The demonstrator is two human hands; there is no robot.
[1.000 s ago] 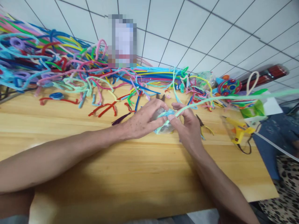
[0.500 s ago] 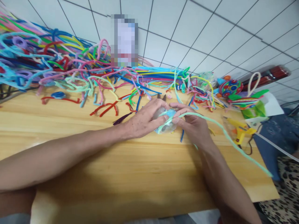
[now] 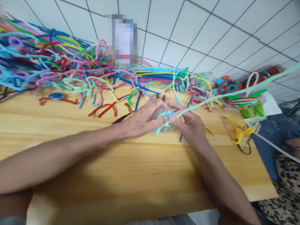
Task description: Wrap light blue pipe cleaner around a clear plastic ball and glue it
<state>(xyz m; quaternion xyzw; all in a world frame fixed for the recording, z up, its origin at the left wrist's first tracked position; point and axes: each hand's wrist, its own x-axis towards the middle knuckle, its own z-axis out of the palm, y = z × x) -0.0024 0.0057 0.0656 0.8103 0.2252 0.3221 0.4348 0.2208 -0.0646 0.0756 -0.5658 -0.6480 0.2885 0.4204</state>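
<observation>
In the head view, the left hand (image 3: pixel 142 120) curls its thumb and fingers around a clear plastic ball (image 3: pixel 167 128) just above the wooden table (image 3: pixel 112 175). The right hand (image 3: pixel 193 125) pinches a pale green pipe cleaner (image 3: pixel 211 98) against the ball; its long free end slants up rightward, above a yellow glue gun (image 3: pixel 239 129).

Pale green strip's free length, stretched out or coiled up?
Stretched out: the pale green strip runs from the right hand to the picture's right edge without a loop.
</observation>
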